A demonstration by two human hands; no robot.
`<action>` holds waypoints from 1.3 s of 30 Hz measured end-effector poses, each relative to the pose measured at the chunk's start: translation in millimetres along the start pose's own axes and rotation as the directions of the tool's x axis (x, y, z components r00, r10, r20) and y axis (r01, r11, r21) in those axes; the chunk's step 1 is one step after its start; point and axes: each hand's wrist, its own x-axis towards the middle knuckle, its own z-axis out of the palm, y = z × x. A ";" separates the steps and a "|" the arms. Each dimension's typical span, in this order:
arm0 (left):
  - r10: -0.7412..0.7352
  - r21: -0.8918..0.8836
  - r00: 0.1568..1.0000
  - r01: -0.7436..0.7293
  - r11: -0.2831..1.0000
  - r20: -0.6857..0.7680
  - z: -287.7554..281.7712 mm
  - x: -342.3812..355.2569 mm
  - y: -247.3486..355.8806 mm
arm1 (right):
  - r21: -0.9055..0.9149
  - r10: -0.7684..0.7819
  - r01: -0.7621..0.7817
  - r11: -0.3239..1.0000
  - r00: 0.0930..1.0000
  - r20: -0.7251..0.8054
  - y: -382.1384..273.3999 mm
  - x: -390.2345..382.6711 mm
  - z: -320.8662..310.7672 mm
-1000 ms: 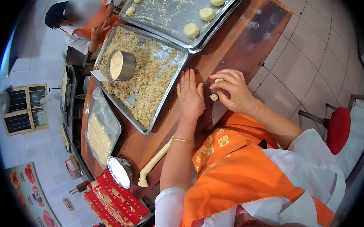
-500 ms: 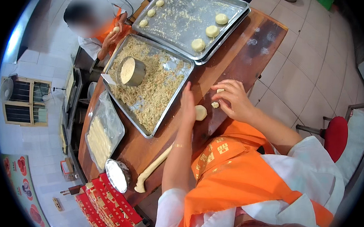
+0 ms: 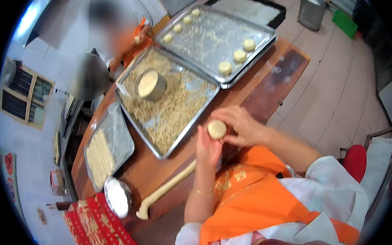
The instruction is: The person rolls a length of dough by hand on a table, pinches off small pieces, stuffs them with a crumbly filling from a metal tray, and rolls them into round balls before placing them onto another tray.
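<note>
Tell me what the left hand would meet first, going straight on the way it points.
Probably the crumb-filled tray, at its near rim, though depth is unclear: the left hand may pass over it.

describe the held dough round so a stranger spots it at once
Start at the wooden table. Over it, between the left hand and right hand, is a pale dough round. Unlike the rounds on the tray, this one is held.

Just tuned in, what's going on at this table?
The person holds a pale dough round between the left hand and right hand, at the wooden table. A long dough rope lies by the left forearm. A tray of crumbly mixture sits just beyond the left hand; another tray holds more dough pieces.
</note>
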 end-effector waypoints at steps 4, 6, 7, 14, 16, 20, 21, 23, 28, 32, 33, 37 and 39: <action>0.019 0.003 0.999 -0.019 1.000 0.040 3.7 -4.3 -1.2 | -0.017 -0.080 0.088 0.996 0.958 0.276 -2.9 20.6 -1.1; -0.006 -0.005 0.981 0.007 1.000 0.195 -2.9 -1.1 5.3 | 0.077 -0.081 0.063 0.995 0.961 0.263 6.4 28.8 -8.2; 0.013 0.060 0.989 -0.023 0.998 0.147 0.2 1.8 7.2 | 0.130 -0.082 0.051 0.990 0.965 0.248 12.8 33.5 -11.4; 0.242 0.391 0.970 -0.226 0.892 0.010 8.2 -16.0 33.4 | -0.076 0.362 -0.368 0.927 0.928 -0.084 150.0 87.3 -119.3; 0.268 0.421 0.963 -0.227 0.878 -0.039 2.3 -21.6 41.0 | -0.302 0.423 -0.460 0.835 0.888 -0.182 212.2 100.8 -156.2; 0.354 0.411 0.931 -0.289 0.865 -0.091 -3.7 -24.4 44.9 | -0.499 0.549 -0.558 0.663 0.816 -0.182 284.2 111.3 -195.2; 0.365 0.413 0.926 -0.296 0.861 -0.097 -10.8 -23.3 46.3 | -0.510 0.578 -0.568 0.646 0.800 -0.159 290.6 116.1 -195.4; 0.382 0.417 0.918 -0.309 0.855 -0.103 -25.6 -19.6 49.4 | -0.533 0.635 -0.590 0.607 0.763 -0.121 302.5 123.5 -195.2; 0.382 0.355 0.910 -0.308 0.883 -0.160 -28.7 -11.2 48.8 | -0.617 0.651 -0.549 0.564 0.755 -0.078 328.0 126.7 -191.0; 0.339 0.327 0.922 -0.266 0.907 -0.187 -28.8 -3.9 48.2 | -0.641 0.584 -0.479 0.600 0.810 -0.059 338.2 129.9 -198.0; 0.345 0.313 0.918 -0.276 0.909 -0.193 -30.9 -5.3 45.7 | -0.594 0.574 -0.511 0.621 0.813 -0.098 337.2 138.5 -193.1; 0.307 0.307 0.926 -0.233 0.923 -0.220 -25.2 -0.3 47.1 | -0.579 0.576 -0.540 0.611 0.805 -0.143 336.8 162.4 -188.4; 0.291 0.329 0.932 -0.212 0.920 -0.214 -32.8 0.5 49.1 | -0.620 0.603 -0.519 0.589 0.792 -0.091 342.0 165.7 -182.3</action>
